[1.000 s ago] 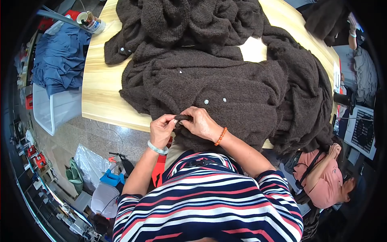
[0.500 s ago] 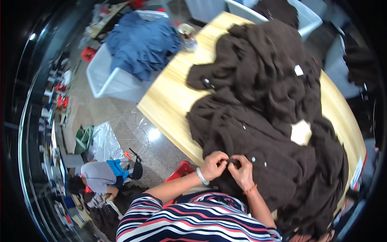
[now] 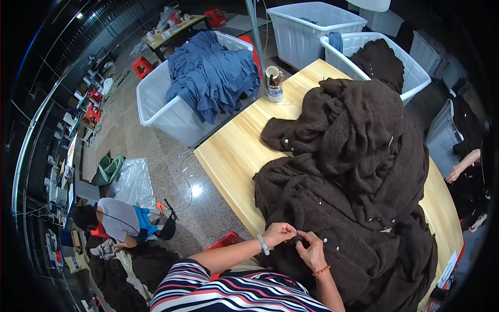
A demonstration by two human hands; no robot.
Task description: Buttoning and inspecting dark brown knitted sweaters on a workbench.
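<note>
A dark brown knitted garment [image 3: 374,260] with small pale buttons lies spread over the near part of the table, in front of me. My left hand [image 3: 278,234] pinches a small fold of the knit at its near left edge. Beside it, my right hand [image 3: 312,250] grips the same spot, fingertips almost touching the left ones. Whether a button sits between the fingers is hidden. A light button [image 3: 325,240] shows on the cloth just right of my right hand. Beyond lies a heaped pile of the same brown knitwear [image 3: 358,125].
A can of tools [image 3: 274,93] stands at the wooden table's [image 3: 228,140] far left edge. Blue garments [image 3: 208,73] overfill a white bin [image 3: 156,104] at left. More bins [image 3: 317,21] stand behind. A co-worker's hand [image 3: 455,172] is at right; another person [image 3: 117,218] bends at lower left.
My view has tilted up, so the table and bins sit lower in the picture. Both hands stay pinched together on the brown knit. A co-worker's arm now shows at the right.
</note>
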